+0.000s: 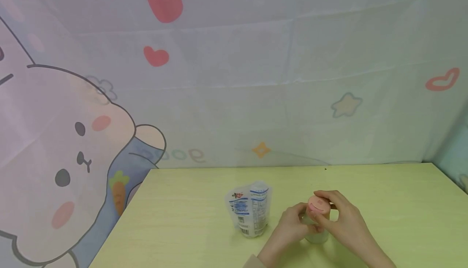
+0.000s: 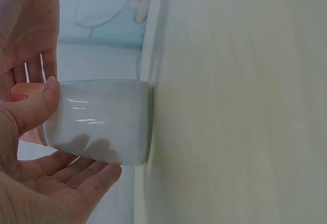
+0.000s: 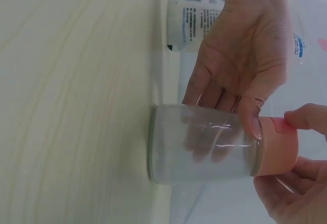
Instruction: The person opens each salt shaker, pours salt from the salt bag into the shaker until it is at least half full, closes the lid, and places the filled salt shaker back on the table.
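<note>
A clear glass jar (image 3: 214,168) with a pink-orange lid (image 1: 319,206) stands upright on the table, right of the middle in the head view. My left hand (image 1: 292,224) holds the jar's body, its fingers behind the glass and its thumb near the lid. My right hand (image 1: 341,215) grips the lid from above, with fingers and thumb around its rim. In the right wrist view the left fingers show through the glass, and the jar looks empty. Left of the hands stands a clear plastic pouch (image 1: 252,209) with blue and black print.
The pale yellow-green table (image 1: 175,219) ends at a hanging cloth (image 1: 234,109) printed with hearts, stars and a rabbit. A tiny dark speck (image 1: 326,169) lies near the table's back edge.
</note>
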